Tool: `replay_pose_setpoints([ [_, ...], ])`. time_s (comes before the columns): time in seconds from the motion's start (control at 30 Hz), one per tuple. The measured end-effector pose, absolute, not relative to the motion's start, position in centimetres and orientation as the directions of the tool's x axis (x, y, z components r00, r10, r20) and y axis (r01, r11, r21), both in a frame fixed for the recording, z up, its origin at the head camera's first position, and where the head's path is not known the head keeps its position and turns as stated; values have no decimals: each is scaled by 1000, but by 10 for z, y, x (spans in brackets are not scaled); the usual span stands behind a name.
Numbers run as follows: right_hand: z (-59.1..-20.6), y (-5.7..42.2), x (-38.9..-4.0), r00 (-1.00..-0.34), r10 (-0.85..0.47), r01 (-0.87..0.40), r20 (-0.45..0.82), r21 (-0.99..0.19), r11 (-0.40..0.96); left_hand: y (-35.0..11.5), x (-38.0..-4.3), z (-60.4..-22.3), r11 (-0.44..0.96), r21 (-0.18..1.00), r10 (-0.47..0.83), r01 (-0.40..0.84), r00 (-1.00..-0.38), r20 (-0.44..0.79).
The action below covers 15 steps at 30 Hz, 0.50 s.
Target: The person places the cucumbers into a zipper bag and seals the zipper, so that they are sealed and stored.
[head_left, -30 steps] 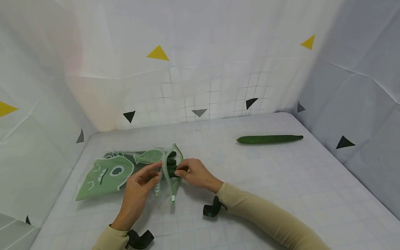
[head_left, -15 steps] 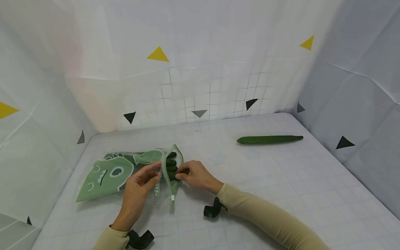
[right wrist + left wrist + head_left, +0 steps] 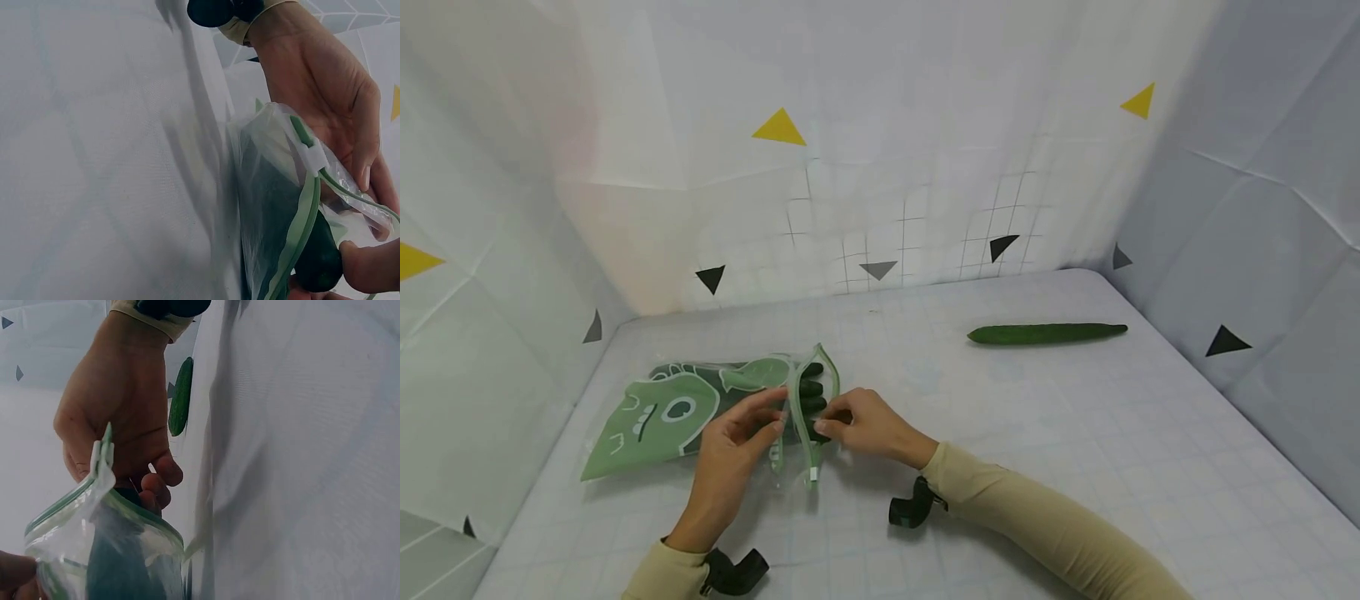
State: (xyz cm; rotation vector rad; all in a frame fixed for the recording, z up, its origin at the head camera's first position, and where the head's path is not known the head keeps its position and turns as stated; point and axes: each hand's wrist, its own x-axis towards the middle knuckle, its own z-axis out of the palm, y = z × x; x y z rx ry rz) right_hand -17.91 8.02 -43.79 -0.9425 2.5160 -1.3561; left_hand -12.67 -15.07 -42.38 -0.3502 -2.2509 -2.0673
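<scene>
A clear zip bag (image 3: 677, 417) with a green cartoon face lies on its side at the left of the table, its mouth spread toward the right. Dark ends of several cucumbers (image 3: 812, 389) show in that mouth. My left hand (image 3: 733, 454) pinches the near lip of the bag between thumb and fingers. At the opening, my right hand (image 3: 876, 429) grips the end of the nearest cucumber (image 3: 320, 262), most of which is inside the bag. The right thumb (image 3: 372, 269) presses on that end in the right wrist view. A white slider (image 3: 813, 474) sits at the zip's near end.
One loose cucumber (image 3: 1047, 334) lies at the back right of the table, well away from both hands. White sheets with yellow, black and grey triangles (image 3: 780, 127) stand around the back and sides of the table (image 3: 1037, 433).
My right hand has shifted slightly toward me and left, and the cucumber end in its fingers has moved nearer the bag's near side. My left hand holds its place.
</scene>
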Motion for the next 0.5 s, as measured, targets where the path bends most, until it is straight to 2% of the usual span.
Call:
replay_pose_setpoints([
  [0.5,-442,80,-180,-765,-624,-490,158,-772,405,-151,-126,-425,101,961,149,258,-959,241],
])
